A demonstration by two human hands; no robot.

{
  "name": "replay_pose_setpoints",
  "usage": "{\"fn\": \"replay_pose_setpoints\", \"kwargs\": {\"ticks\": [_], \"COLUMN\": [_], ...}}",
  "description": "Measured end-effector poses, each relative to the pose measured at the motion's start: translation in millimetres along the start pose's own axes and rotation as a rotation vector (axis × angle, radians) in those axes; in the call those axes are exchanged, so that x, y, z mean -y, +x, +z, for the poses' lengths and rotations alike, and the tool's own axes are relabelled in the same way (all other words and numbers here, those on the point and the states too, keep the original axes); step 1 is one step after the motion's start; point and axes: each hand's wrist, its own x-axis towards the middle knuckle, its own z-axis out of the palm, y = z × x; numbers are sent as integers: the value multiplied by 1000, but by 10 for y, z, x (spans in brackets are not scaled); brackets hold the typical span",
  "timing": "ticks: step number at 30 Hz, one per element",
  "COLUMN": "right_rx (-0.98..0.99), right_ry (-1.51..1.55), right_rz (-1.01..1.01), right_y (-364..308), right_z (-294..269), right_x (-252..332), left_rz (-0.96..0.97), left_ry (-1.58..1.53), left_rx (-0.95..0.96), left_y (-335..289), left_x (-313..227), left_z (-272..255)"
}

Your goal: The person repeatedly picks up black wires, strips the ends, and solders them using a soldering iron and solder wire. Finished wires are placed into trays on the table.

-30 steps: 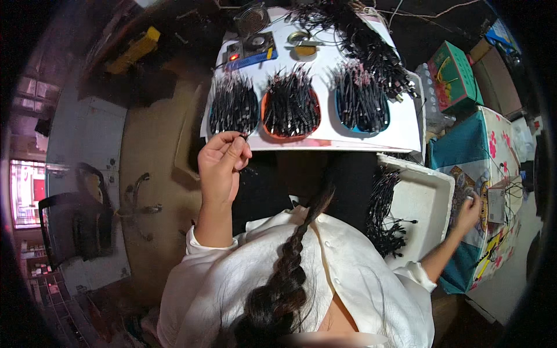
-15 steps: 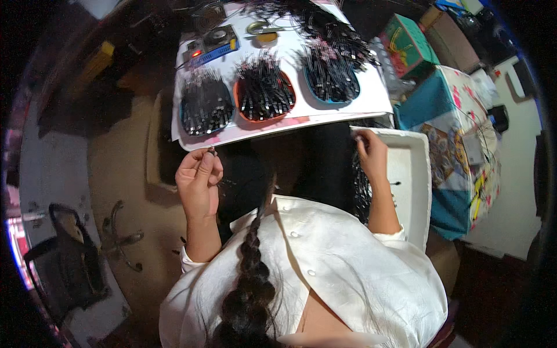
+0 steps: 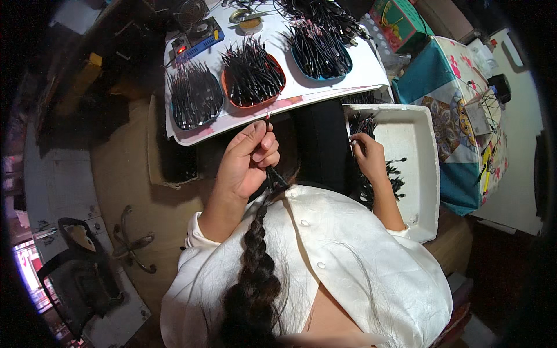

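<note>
My left hand (image 3: pixel 249 156) is closed in front of the table edge, pinching a short black cable (image 3: pixel 277 177). Its thin, bare-looking end pokes up above my thumb, and the rest hangs below the fist. My right hand (image 3: pixel 369 156) reaches over the left side of a white foam box (image 3: pixel 428 174), beside a heap of black cables (image 3: pixel 364 123). Its thumb and index finger come together near a tiny pale spot; what they hold, if anything, I cannot make out. More black cables with thicker ends (image 3: pixel 395 181) lie in the box beside my right wrist.
On the white table (image 3: pixel 371 68) stand an orange basket (image 3: pixel 253 103), a blue basket (image 3: pixel 333 77) and a third basket, all full of black cables (image 3: pixel 196 95). Behind them are a blue device with a red light (image 3: pixel 200 47) and a round tin (image 3: pixel 250 24). A cloth-covered table (image 3: pixel 464 168) stands right.
My left hand has moved right and toward the middle, bringing the black cable with it. My right hand stays at the foam box. The whole view has shifted slightly.
</note>
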Motion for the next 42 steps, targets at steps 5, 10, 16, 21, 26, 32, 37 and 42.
{"fn": "replay_pose_setpoints", "kwargs": {"ticks": [5,10,16,21,26,32,37,42], "right_rx": [39,47,-123,-68,115,110,-329,-520], "right_ry": [-22,-40,-156,-341,-526,-332,38,152], "right_rz": [38,-5,75,158,259,364,263,260], "right_y": [-12,18,-129,-339,-417,-69,1250,3138], "right_z": [-3,66,148,276,598,499,79,41], "right_x": [-64,-230,-755,-1189,-1328,-1348,-1697,-2309], "left_rz": [-26,6,3,-34,-35,-6,39,116], "left_ry": [-23,71,154,198,254,340,398,442], "left_rx": [-8,-68,-154,-196,-235,-223,-311,-276], "left_y": [37,59,69,197,301,397,540,687], "left_x": [54,109,128,196,250,170,19,-76], "left_z": [34,41,68,56,80,215,309,396]}}
